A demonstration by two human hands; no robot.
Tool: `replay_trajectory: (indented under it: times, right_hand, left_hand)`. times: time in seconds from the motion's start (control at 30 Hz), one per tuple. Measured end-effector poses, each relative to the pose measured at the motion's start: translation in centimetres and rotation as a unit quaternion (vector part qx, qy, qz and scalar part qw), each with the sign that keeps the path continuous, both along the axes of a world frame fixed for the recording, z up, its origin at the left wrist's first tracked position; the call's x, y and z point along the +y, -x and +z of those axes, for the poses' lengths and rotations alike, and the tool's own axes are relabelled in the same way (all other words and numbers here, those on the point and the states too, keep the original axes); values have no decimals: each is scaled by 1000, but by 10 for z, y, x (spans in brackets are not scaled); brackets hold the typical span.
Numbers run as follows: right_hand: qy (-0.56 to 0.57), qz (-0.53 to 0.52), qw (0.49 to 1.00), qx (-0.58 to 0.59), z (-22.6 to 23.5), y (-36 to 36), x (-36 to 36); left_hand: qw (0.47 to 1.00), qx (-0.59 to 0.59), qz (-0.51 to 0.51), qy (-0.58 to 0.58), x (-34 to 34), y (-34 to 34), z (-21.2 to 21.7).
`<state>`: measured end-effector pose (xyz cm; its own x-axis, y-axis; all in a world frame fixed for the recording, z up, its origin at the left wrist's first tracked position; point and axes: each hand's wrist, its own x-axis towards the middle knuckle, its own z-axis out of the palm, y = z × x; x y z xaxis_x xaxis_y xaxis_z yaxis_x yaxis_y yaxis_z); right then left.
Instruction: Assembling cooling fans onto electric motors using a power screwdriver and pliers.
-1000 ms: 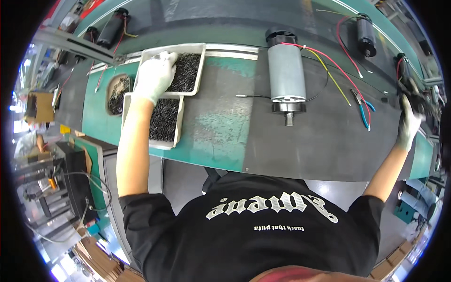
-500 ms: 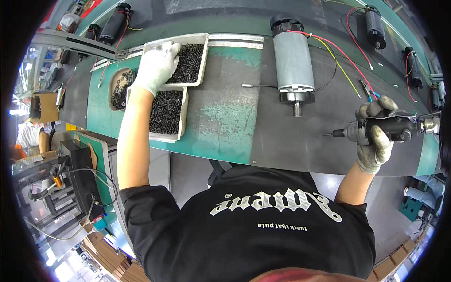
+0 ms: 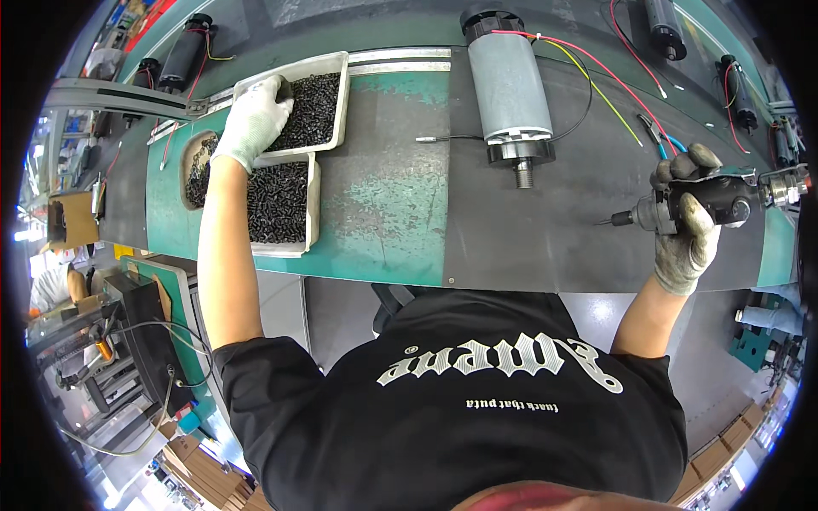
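Observation:
My left hand [image 3: 253,119], in a light work glove, reaches into the far white tray [image 3: 334,66] of small black screws, fingers curled among them. A second white tray [image 3: 310,198] of black screws lies just nearer me. My right hand [image 3: 686,223], also gloved, grips a black power screwdriver [image 3: 694,203] held level above the dark mat, its bit pointing left. A grey cylindrical motor [image 3: 509,83] lies on the mat between the hands, shaft toward me, with red and yellow wires trailing right.
A green workbench [image 3: 383,221] with a dark mat [image 3: 554,230] runs across the view. An oval recess [image 3: 198,166] with dark parts sits left of the trays. More black motors [image 3: 181,58] and wired parts lie along the far edge. Machinery and cables stand at lower left.
My right hand went out to the far right, took hold of the screwdriver and brought it in over the mat. My left hand stayed in the far screw tray.

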<state>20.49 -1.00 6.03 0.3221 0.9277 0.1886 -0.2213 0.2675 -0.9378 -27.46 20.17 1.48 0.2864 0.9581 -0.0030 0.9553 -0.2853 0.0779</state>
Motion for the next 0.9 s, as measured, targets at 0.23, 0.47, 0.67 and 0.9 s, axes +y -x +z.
replay_trajectory:
  times: [0.23, 0.47, 0.67, 0.9]
  right_hand:
    - [-23, 49, 998, 18, -7, -8, 6]
    - [-50, 20, 998, 38, 2, 2, 2]
    - [-131, 27, 980, 146, 40, 30, 1]
    - [-119, 48, 982, 141, 34, 57, 14]
  left_hand:
    - [995, -92, 23, -35, -17, 0, 8]
    - [805, -574, 140, 54, -87, -60, 35]
    - [234, -916, -36, 324, -182, -208, 19]
    - [83, -896, -87, 428, -180, -241, -4]
